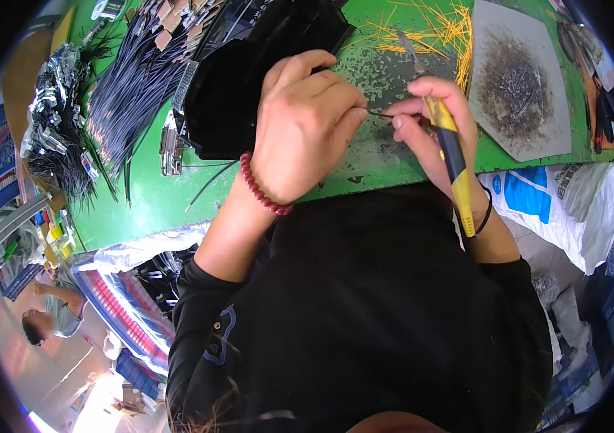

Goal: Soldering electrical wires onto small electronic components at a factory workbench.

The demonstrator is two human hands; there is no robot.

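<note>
My left hand (pixel 307 123), with a red bead bracelet at the wrist, is closed over the edge of a black plastic housing (pixel 224 101). A thin black wire (pixel 377 113) shows between its fingertips and those of my right hand (pixel 440 126). That hand's thumb and forefinger pinch toward the wire end. It also holds a soldering iron (pixel 454 155) with a yellow and black handle, its dark tip pointing away from me. What lies under the left palm is hidden.
On the green bench (pixel 133 216), bundled black wires (pixel 123 108) and metal connectors (pixel 50 119) lie left. Yellow wires (pixel 437 32) sit at the back, beside a scorched grey board (pixel 527 86). Pliers (pixel 599 105) lie far right; a white bag (pixel 574 202) is below. A person (pixel 54 310) is lower left.
</note>
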